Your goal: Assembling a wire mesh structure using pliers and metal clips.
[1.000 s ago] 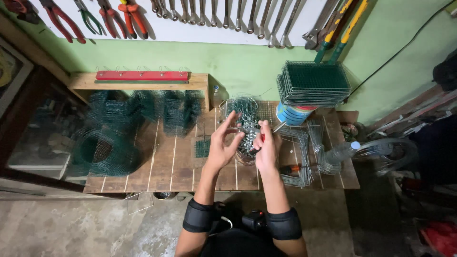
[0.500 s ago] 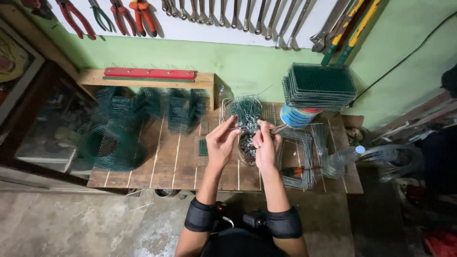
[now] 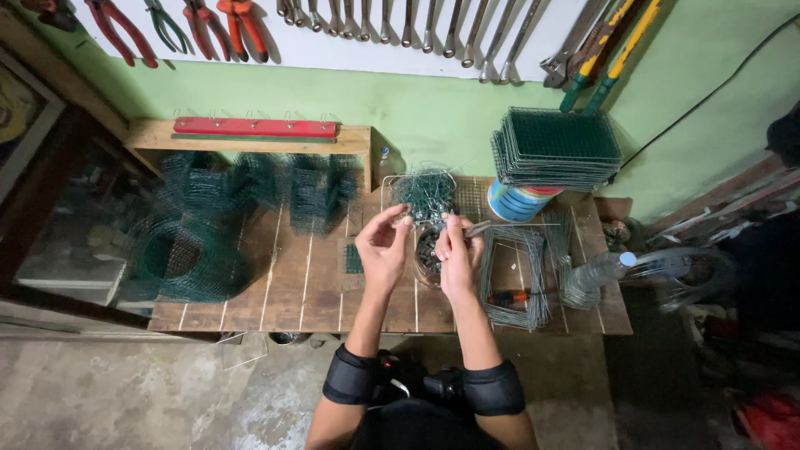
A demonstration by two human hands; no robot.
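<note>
My left hand [image 3: 382,247] is raised over the wooden workbench [image 3: 292,292], thumb and fingertips pinched on a small piece of wire. Close beside it, my right hand [image 3: 457,254] grips a thin metal plier-like tool [image 3: 482,226] whose tip points right. Both hands hover over a clear container of small metal clips [image 3: 425,250]. Just beyond the fingers lies a tangled pile of green wire pieces [image 3: 425,190].
A stack of green mesh panels [image 3: 557,146] rests on a striped can [image 3: 518,203] at the back right. Bent wire frames [image 3: 512,279], an orange-handled tool [image 3: 508,297] and a plastic bottle [image 3: 602,268] lie right. Green mesh rolls [image 3: 192,260] and cages [image 3: 321,192] fill the left. Tools hang on the wall.
Both hands have drawn back from the green wire pile toward me and now sit over the clip container. The left fingers have closed into a pinch.
</note>
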